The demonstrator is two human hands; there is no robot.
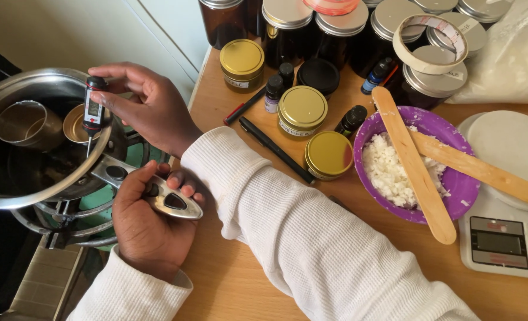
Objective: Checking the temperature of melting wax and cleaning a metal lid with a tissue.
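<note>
Nearest the camera, the left hand is wrapped around the metal handle of a steel pot, fingers curled shut over it, which looks meant to steady the pot on the stove ring. Just beyond, the right hand reaches across from a white sleeve and pinches a small digital thermometer between thumb and fingertips, its probe pointing down inside the pot's rim so the display faces up for reading. Two small tins stand in the pot; I cannot quite tell what lies around them in the dark base. Further right on the wooden table, gold-lidded jars, a black pen and little dropper bottles sit close by. A purple bowl of white flakes carries two wooden sticks laid across it, beside a kitchen scale. At the back stand dark glass jars and a roll of tape.
</note>
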